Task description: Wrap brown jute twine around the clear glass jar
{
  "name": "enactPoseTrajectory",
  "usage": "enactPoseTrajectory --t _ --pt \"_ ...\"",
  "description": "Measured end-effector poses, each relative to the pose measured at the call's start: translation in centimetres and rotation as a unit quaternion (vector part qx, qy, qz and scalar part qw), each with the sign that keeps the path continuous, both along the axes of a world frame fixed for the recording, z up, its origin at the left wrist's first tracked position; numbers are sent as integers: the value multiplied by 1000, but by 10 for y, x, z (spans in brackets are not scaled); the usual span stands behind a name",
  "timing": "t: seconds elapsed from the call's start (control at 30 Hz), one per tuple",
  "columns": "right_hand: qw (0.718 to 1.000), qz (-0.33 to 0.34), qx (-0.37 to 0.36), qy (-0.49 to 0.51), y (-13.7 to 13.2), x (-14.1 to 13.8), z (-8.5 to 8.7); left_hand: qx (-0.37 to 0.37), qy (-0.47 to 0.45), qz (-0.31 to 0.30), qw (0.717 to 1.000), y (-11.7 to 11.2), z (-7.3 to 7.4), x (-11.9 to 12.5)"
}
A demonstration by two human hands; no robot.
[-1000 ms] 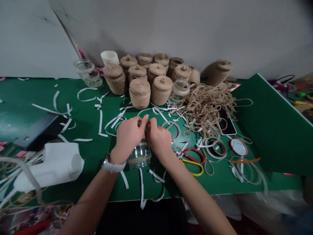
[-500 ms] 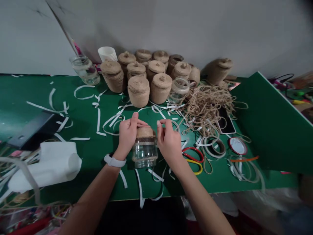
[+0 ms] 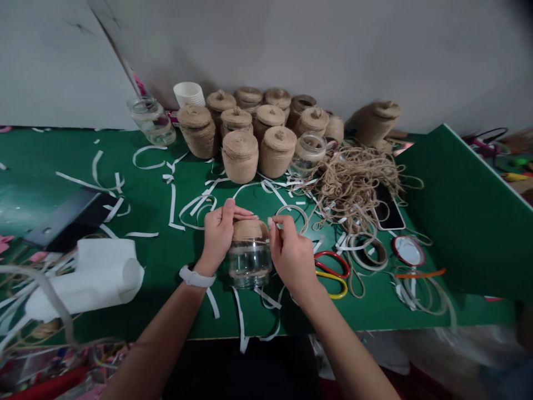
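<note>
Left hand (image 3: 219, 230) cups the jar (image 3: 251, 262) at the table's (image 3: 166, 266) near side, thumb raised; twine (image 3: 247, 229) wraps the jar's far end. Right hand (image 3: 291, 253) is at the jar's right, fingers curled narrow; whether they grip twine, I cannot tell. Scissors (image 3: 333, 276) lie right of that hand, wrapped jars (image 3: 240, 158) sit far, cord (image 3: 353, 178) far right

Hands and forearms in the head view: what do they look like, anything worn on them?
The left hand and right hand are gloveless. A smooth, pale grey-white wristband, perhaps a watch strap, circles the left wrist. The right wrist shows nothing worn. No sleeves are visible on either forearm.
</note>
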State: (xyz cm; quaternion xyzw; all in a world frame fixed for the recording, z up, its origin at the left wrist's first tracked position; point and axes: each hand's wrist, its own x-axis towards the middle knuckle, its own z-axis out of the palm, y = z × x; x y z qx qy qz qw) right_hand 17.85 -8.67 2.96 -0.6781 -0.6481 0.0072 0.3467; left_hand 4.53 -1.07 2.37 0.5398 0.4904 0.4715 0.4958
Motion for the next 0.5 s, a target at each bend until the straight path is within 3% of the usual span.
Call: enactPoseTrajectory --t 0.13,0.33,0.43,0.5 --pt "1000 0 -7 -12 1 1 -3 12 3 -7 1000 0 -1 0" --pt "997 -42 -56 -23 25 -3 -14 17 15 -7 1000 4 -4 -2" --pt "996 -42 -73 -37 31 -5 -12 41 118 -24 992 5 7 -6" --pt "994 -35 -81 -57 30 -8 -9 64 229 -53 970 5 18 -6"
